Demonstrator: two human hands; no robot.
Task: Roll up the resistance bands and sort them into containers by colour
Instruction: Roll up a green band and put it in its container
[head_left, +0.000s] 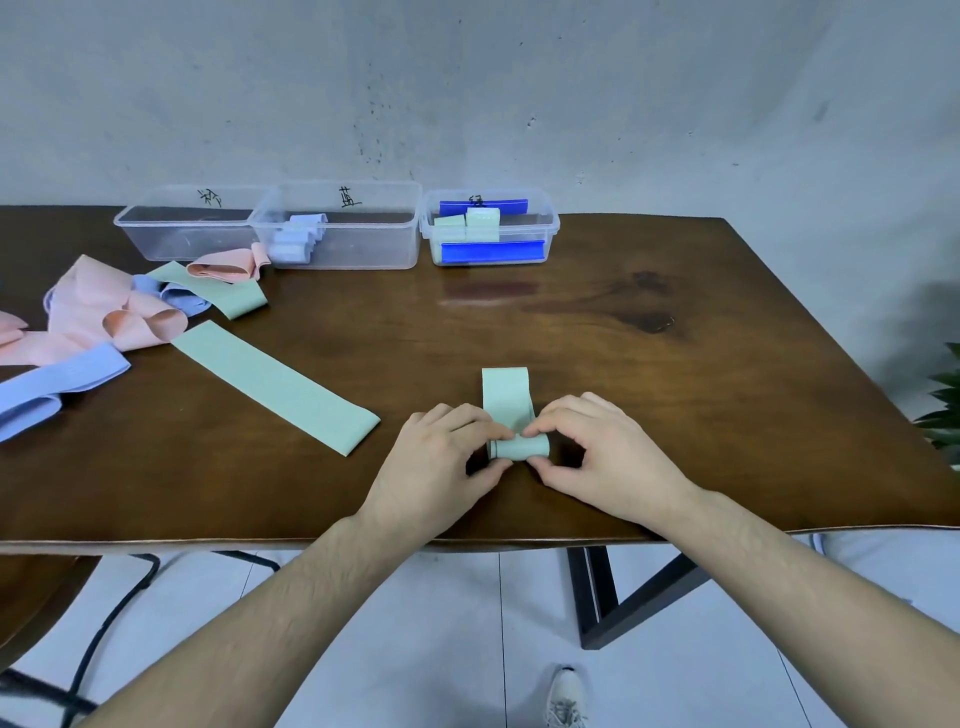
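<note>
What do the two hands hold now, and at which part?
Both hands pinch one green band at its rolled near end: the left hand at the roll's left end, the right hand at its right end.

The left hand (447, 457) and right hand (597, 452) cover both ends of the green roll (519, 447), so its end faces cannot be seen. At the left edge, a pink band (10, 332) and a blue band (52, 384) are cut off. The handwritten marks on the three boxes (337, 228) are too small to read. A plant (943, 410) is cut off at the right edge. A shoe (566, 699) is cut off at the bottom.
</note>
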